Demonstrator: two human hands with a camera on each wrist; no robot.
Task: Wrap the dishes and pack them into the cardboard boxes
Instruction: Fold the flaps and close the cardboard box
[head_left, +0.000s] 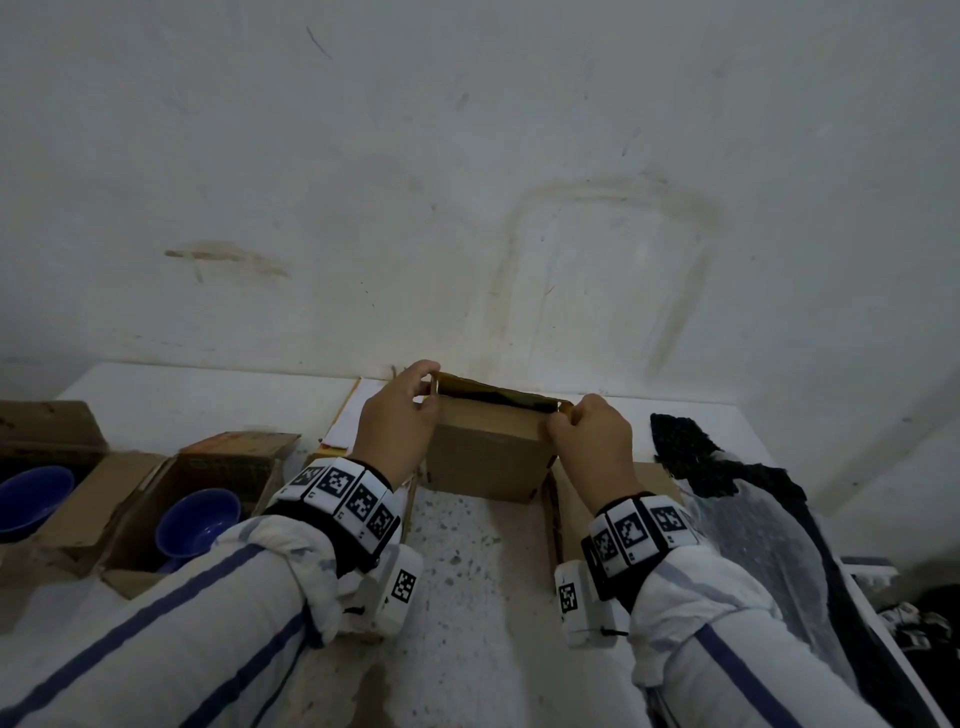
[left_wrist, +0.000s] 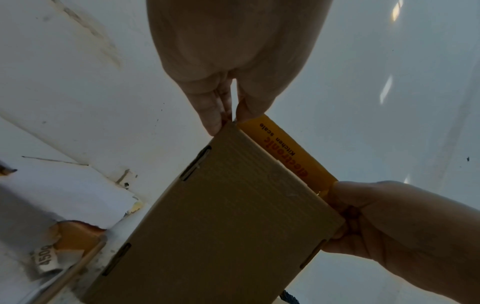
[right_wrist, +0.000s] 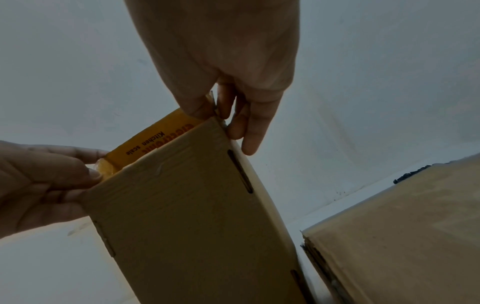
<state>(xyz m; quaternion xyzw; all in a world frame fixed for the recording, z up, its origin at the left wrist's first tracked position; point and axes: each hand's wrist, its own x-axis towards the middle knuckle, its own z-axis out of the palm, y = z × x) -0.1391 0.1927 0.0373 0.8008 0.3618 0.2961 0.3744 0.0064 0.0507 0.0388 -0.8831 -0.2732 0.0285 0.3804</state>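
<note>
A brown cardboard box lid (head_left: 488, 457) stands raised at the middle of the table, with an orange tuck flap (head_left: 493, 395) printed "electronic Kitchen scale" along its top edge. My left hand (head_left: 423, 387) pinches the lid's top left corner, and my right hand (head_left: 563, 415) pinches the top right corner. In the left wrist view the left fingertips (left_wrist: 218, 123) meet at the corner of the lid (left_wrist: 221, 216) beside the flap (left_wrist: 288, 152). The right wrist view shows my right hand (right_wrist: 218, 111) gripping the flap (right_wrist: 153, 142). Two blue bowls (head_left: 200, 519) (head_left: 31, 499) sit unwrapped in open boxes at the left.
Bubble wrap (head_left: 753, 530) and a black cloth (head_left: 685, 447) lie to the right. A cardboard panel (head_left: 613, 499) lies just right of the lid, also seen as a cardboard panel (right_wrist: 402, 226) from the right wrist. White paper (head_left: 348, 421) lies behind the left hand. A stained white wall rises behind the table.
</note>
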